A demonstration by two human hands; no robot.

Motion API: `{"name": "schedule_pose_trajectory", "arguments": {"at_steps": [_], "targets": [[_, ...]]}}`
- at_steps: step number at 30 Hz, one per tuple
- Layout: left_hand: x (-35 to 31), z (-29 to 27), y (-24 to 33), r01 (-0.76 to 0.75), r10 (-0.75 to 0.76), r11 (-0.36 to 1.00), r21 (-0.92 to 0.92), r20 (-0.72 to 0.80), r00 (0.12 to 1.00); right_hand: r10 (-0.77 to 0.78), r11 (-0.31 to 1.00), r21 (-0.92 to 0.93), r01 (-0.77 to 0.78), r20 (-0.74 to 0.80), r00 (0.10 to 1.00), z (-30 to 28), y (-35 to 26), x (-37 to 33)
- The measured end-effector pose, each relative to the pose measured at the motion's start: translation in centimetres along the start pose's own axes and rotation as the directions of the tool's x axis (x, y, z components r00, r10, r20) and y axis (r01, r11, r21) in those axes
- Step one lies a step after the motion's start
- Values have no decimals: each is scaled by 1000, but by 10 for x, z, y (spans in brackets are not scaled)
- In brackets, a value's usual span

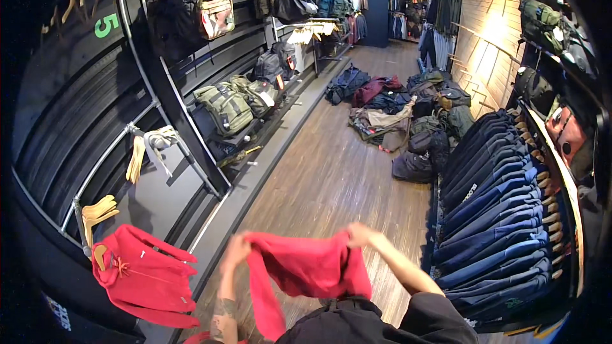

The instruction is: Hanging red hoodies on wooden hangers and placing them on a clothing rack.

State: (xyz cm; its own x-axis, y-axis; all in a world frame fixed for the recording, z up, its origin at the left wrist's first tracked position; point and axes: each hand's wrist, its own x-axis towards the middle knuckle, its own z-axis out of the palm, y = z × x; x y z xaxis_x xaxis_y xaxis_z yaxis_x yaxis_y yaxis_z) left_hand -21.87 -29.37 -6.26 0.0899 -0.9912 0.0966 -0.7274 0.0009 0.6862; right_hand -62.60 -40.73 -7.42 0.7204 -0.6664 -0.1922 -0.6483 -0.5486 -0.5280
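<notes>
I hold a red sweatshirt stretched out in front of my body. At its left upper corner my left hand is closed on the cloth. The opposite corner is gripped by my right hand, slightly blurred. One sleeve dangles below on the left. Beside my left arm, a red hoodie hangs on a wooden hanger from the metal rail. More red cloth shows at the lower edge, partly hidden by my forearm.
Wooden hangers cluster on the left rail. On the right stands a long row of dark blue garments on hangers. Bags and clothes lie heaped on the wooden floor ahead. Backpacks sit on the left wall shelf.
</notes>
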Motion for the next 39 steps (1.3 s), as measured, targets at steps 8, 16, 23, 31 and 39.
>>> {"name": "schedule_pose_trajectory", "arguments": {"at_steps": [8, 16, 23, 31, 39], "targets": [[-19, -120, 112, -331, 292, 932, 148, -849, 441, -424, 898, -437, -42, -889, 174, -169, -126, -83], [-72, 108, -115, 143, -263, 934, 327, 360, 895, 127, 974, -209, -86, 193, 973, 143, 63, 30], [-150, 128, -182, 272, -267, 961, 47, 408, 873, 57, 995, 46, -86, 436, 898, 211, 117, -32], [-158, 115, -127, 87, -85, 996, -2, 187, 979, -98, 977, 208, 42, 265, 959, 183, 34, -65], [-136, 13, -41, -185, 215, 972, 144, -239, 947, -248, 926, 287, 244, -26, 969, 11, -58, -90]]}}
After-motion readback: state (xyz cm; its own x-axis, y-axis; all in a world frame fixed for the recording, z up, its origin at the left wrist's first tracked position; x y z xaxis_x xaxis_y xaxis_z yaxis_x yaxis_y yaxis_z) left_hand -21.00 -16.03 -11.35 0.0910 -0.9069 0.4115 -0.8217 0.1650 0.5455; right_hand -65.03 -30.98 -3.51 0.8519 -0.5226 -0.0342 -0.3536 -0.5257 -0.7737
